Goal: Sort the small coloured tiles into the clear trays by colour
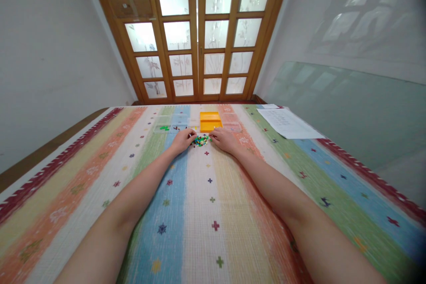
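- A small pile [201,140] of mixed coloured bits is seen on the striped cloth [206,204], far out in front, just before the yellow tray [210,121].
- The left hand [182,140] is laid at the pile's left edge and the right hand [224,139] at its right edge, both palm down.
- The fingers of both hands are curled towards the pile. Whether they are apart or pinched on a bit cannot be told, as they are too small in view.
- Clear trays [166,128] are set left of the yellow one, and a few green bits [164,128] lie in one of them.
- The picking is judged to go best with one bit taken at a time between thumb and forefinger.
- The pile should be spread thin rather than dug into, since the cloth's weave may catch bits.
- The wrists are best kept resting on the cloth for steadiness.
- The paper [289,123] lies well apart at the right and need not be touched.
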Motion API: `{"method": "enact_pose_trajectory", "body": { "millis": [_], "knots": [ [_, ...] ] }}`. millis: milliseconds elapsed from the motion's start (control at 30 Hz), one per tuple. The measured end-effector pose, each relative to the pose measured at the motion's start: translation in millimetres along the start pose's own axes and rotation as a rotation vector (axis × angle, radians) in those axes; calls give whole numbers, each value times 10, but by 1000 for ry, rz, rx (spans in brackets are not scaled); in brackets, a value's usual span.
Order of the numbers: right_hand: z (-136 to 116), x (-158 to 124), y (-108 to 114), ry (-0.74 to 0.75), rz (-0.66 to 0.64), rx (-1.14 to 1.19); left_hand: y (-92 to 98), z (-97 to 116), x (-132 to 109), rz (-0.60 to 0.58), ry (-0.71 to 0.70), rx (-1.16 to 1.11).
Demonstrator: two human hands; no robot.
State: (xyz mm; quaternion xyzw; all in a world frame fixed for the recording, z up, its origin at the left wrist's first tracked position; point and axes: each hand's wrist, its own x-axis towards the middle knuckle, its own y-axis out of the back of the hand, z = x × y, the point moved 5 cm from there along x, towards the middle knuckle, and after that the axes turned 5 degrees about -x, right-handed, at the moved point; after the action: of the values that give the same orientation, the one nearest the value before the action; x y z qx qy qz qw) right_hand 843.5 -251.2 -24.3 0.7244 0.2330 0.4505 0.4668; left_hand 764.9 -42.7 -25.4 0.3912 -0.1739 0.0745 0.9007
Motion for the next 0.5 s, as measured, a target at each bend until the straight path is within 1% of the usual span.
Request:
{"method": "enact_pose_trajectory", "body": {
  "millis": [133,233,367,500],
  "knots": [
    [-182,16,77,75,54,-23,-93,108,10,23,-14,-39],
    [-265,29,64,113,61,-41,-131,167,6,20,-14,-54],
    [-296,37,17,140,70,-63,-157,254,-16,6,-65,-28],
    [-284,39,-7,136,72,-74,-178,316,-36,5,-107,-6]
  ]
}}
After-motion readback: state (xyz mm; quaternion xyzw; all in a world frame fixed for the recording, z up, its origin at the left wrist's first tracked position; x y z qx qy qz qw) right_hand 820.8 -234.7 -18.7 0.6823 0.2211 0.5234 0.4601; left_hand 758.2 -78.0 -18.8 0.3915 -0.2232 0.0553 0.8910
